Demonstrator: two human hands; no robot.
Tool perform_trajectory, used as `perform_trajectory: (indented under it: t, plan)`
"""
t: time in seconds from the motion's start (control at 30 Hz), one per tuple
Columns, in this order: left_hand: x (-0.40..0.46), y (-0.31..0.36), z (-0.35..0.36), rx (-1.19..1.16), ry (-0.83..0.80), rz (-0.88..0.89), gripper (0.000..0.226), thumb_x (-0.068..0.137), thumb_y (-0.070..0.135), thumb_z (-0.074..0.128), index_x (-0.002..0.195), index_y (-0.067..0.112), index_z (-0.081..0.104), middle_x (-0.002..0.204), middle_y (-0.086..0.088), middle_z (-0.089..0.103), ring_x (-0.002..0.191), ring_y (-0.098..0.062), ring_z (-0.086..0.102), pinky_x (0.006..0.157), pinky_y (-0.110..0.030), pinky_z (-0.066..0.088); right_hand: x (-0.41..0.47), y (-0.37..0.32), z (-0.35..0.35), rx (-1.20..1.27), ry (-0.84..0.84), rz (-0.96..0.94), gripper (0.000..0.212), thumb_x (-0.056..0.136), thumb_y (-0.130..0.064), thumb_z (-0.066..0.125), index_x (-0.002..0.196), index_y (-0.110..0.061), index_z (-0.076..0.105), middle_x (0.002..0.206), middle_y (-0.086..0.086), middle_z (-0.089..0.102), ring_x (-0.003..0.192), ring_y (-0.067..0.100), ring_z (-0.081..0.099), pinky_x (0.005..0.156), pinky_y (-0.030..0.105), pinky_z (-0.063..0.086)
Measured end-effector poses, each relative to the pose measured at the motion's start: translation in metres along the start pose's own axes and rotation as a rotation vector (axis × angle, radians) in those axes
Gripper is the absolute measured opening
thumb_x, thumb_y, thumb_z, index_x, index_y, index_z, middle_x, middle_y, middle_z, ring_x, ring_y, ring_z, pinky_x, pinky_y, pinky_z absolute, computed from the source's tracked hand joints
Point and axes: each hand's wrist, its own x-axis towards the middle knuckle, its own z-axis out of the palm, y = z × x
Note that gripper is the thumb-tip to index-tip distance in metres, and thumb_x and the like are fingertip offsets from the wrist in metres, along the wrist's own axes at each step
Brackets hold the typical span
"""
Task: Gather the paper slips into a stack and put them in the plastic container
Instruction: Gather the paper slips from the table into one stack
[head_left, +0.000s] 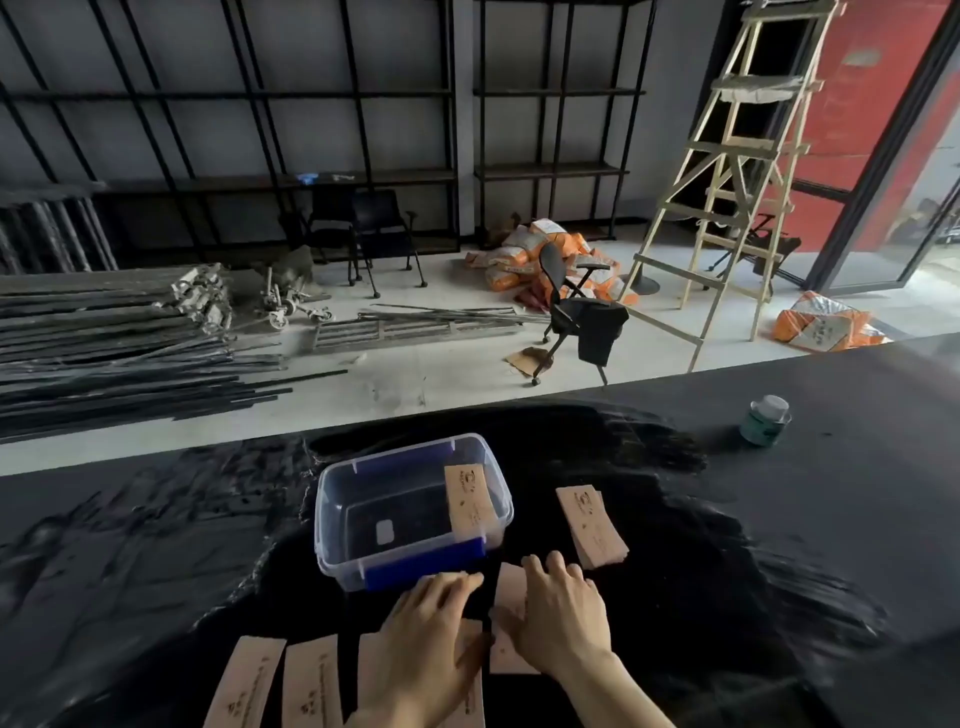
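Slips (591, 525) thin, light, floppy; pinch by edge. Left hand (426, 631), right hand (558, 616) pressed flat on slips, grasping nothing.

Left hand (426, 639) covers most of the slip under it (470, 691); only its right strip shows. Right hand (558, 608) hides the middle of another slip (511, 582). Whether either grip pinches paper or only presses flat: cannot tell. Two near-left slips (247, 686) (311, 686) cut off by bottom edge. Print on all slips too small to read. Label on the far-right jar (764, 421) blurred. Both wrists run out of the picture's bottom edge.
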Motion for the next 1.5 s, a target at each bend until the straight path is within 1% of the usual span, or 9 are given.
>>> perform_trajectory:
  t: [0.33,0.57,0.67,0.8,1.0,1.1,1.23,1.33,1.5]
  plan:
    - [-0.009,0.0,0.025,0.254,-0.12,-0.251,0.103,0.07,0.077,0.057,0.156,0.032,0.022,0.156,0.002,0.041,0.142,-0.021,0.036,0.117,-0.041,0.026,-0.002,-0.01,0.02,0.037,0.0,0.097,0.067,0.086,-0.047,0.076,0.141,-0.02,0.049,0.136,0.006,0.056,0.12,0.025,0.057,0.09,0.033,0.056]
    - [-0.005,0.007,0.018,0.156,-0.089,-0.383,0.1,0.066,0.064,0.076,0.149,0.035,0.029,0.137,0.005,0.059,0.127,-0.015,0.054,0.109,-0.035,0.04,0.002,-0.012,0.016,0.243,-0.018,0.25,0.091,0.08,-0.025,0.087,0.153,-0.023,0.033,0.136,0.007,0.057,0.119,0.023,0.063,0.087,0.031,0.061]
    - [-0.003,0.006,0.019,0.009,-0.09,-0.46,0.102,0.067,0.052,0.083,0.149,0.035,0.026,0.136,0.003,0.056,0.124,-0.015,0.055,0.104,-0.03,0.044,0.005,-0.004,0.017,0.403,-0.012,0.322,0.076,0.083,-0.018,0.083,0.147,-0.024,0.043,0.13,0.003,0.064,0.113,0.02,0.067,0.081,0.029,0.061]
    - [0.001,0.007,0.016,-0.173,-0.006,-0.545,0.074,0.08,0.027,0.079,0.142,0.031,0.039,0.129,0.002,0.059,0.114,-0.014,0.06,0.099,-0.031,0.051,0.008,0.009,0.012,0.649,-0.043,0.341,0.04,0.092,-0.016,0.073,0.131,-0.023,0.065,0.122,-0.001,0.072,0.096,0.013,0.068,0.061,0.02,0.054]
    - [0.01,0.001,0.011,-0.428,0.092,-0.677,0.012,0.093,0.035,0.065,0.103,0.029,0.064,0.109,0.005,0.074,0.09,-0.012,0.064,0.077,-0.027,0.049,0.011,0.012,0.008,1.138,-0.206,0.406,0.021,0.097,-0.011,0.068,0.117,-0.013,0.074,0.106,0.008,0.08,0.095,0.024,0.077,0.081,0.039,0.065]
    - [0.012,0.001,0.01,-0.66,0.102,-0.69,0.006,0.097,0.03,0.062,0.098,0.026,0.066,0.105,0.001,0.073,0.101,-0.018,0.066,0.081,-0.03,0.048,0.005,0.002,0.005,1.207,-0.278,0.347,0.011,0.095,-0.01,0.071,0.104,-0.01,0.079,0.096,0.008,0.083,0.091,0.025,0.079,0.076,0.037,0.063]
    - [0.016,0.01,0.001,-0.81,0.123,-0.733,0.031,0.101,0.018,0.055,0.132,0.014,0.057,0.12,-0.002,0.064,0.112,-0.019,0.059,0.09,-0.027,0.042,0.002,-0.012,0.013,1.135,-0.216,0.318,0.009,0.092,-0.017,0.076,0.085,-0.013,0.079,0.088,0.006,0.081,0.079,0.018,0.076,0.068,0.03,0.06]
    - [0.013,0.012,-0.004,-0.776,0.124,-0.72,0.032,0.102,0.014,0.054,0.134,0.013,0.051,0.131,-0.008,0.062,0.109,-0.018,0.059,0.082,-0.021,0.044,-0.001,-0.019,0.015,1.158,-0.26,0.267,0.009,0.097,-0.014,0.071,0.096,-0.015,0.08,0.095,0.005,0.082,0.087,0.021,0.079,0.071,0.032,0.064]
    - [-0.005,-0.007,-0.005,-0.413,0.104,-0.617,0.019,0.096,0.032,0.06,0.114,0.036,0.057,0.12,0.01,0.07,0.102,-0.006,0.065,0.091,-0.03,0.055,-0.005,-0.021,0.016,1.152,-0.264,0.252,0.012,0.099,-0.011,0.067,0.091,-0.015,0.076,0.091,0.008,0.082,0.087,0.026,0.079,0.071,0.035,0.065]
